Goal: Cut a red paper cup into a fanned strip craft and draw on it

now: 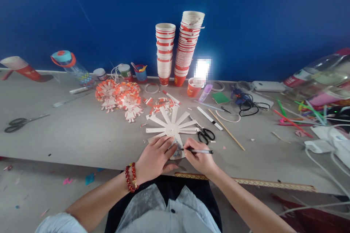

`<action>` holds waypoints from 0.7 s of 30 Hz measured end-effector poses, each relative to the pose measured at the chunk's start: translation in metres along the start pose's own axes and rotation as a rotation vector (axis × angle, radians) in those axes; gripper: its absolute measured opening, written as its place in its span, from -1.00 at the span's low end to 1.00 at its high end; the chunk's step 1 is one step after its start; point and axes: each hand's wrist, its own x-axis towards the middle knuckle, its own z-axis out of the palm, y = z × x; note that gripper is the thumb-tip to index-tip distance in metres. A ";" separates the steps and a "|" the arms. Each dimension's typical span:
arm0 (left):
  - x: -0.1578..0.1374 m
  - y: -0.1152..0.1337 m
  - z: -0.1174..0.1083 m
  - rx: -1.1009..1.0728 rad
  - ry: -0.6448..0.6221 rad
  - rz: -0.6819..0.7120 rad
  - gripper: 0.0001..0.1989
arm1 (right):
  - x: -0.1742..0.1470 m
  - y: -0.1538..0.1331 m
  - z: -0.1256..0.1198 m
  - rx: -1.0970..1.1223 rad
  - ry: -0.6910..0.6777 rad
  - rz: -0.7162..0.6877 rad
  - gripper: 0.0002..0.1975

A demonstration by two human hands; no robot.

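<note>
Flat on the table lies a paper cup cut into spread strips (171, 129), its round base in the middle and the strips fanning outward. Fingers outstretched, my left hand (160, 153) rests on the near strips and presses them down. My right hand (201, 158) grips a pen (201, 151), its tip against the near, wider piece, where dark drawn lines (177, 149) show beside my left fingers. Black-handled scissors (206, 135) lie just beyond my right hand, their blades partly under the strips. Red and white paper scraps (161, 105) lie behind the cut cup.
Finished-looking orange and white paper figures (120, 96) lie at left, other scissors (26, 122) farther left. Two tall cup stacks (165, 54) stand by the blue wall, near a red cup (193, 89) and a bright phone screen (202, 68). A wooden stick (226, 129), cables and bottles (314, 69) occupy the right.
</note>
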 end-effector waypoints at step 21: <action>0.000 0.001 0.001 0.004 0.005 -0.001 -0.41 | -0.005 0.006 0.001 0.075 -0.011 0.012 -0.91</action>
